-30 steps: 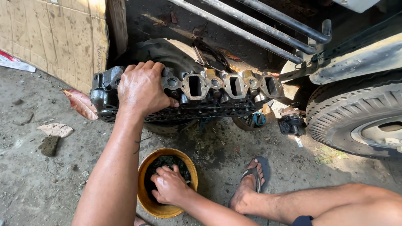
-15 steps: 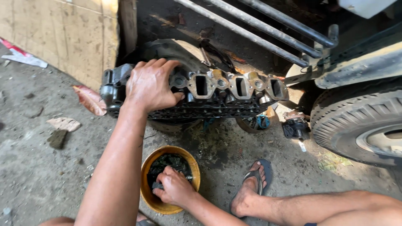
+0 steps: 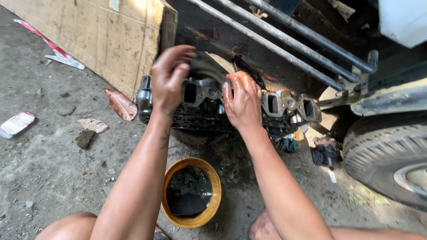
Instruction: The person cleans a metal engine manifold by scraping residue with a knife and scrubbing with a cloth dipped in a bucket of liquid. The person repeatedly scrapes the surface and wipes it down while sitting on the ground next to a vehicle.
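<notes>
A greasy metal cylinder head [image 3: 209, 100] with a row of square ports stands on edge on the concrete, leaning against the vehicle's underside. My left hand [image 3: 169, 78] is on its left end, fingers curled over the top edge. My right hand [image 3: 242, 102], wet and oily, presses flat on the middle of the head with fingers together. Below them sits a yellow bowl [image 3: 212, 182] of dark liquid, with a dark lump inside.
A cardboard sheet [image 3: 89, 31] leans at the back left. A vehicle tyre [image 3: 387, 155] fills the right side, with steel rails [image 3: 289, 40] above. Dry leaves [image 3: 120, 104] and paper scraps [image 3: 15, 124] lie on the floor. My knee [image 3: 66, 226] shows at the bottom.
My right hand has come up out of the yellow bowl and now rests on the cylinder head. My left hand has shifted from gripping the head's face to its top edge.
</notes>
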